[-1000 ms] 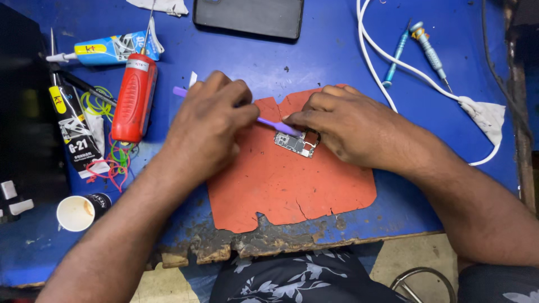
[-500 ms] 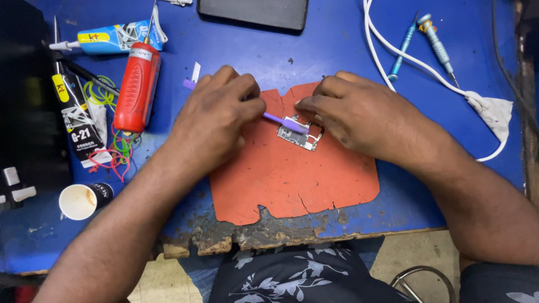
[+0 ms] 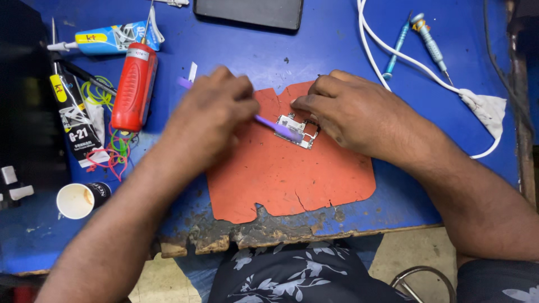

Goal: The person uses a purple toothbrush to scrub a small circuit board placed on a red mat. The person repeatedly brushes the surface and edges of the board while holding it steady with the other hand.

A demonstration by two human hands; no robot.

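Table edge: the blue table (image 3: 269,62) has a chipped, worn near edge just below the orange mat (image 3: 292,179); bare mat lies between the hands and that edge.
Cup: a small white cup (image 3: 76,200) stands far left, insides look empty.
Left hand (image 3: 210,115): curled shut around a purple brush (image 3: 275,128), bristles on the small circuit board (image 3: 297,130).
Right hand (image 3: 351,115): fingertips pinning the board on the mat's upper middle.
Left clutter: red tool (image 3: 133,87), glue tubes (image 3: 106,40).

Red torch (image 3: 133,88), glue tubes (image 3: 106,39), white cable (image 3: 393,50), paper cup (image 3: 76,200), screwdrivers (image 3: 429,42).
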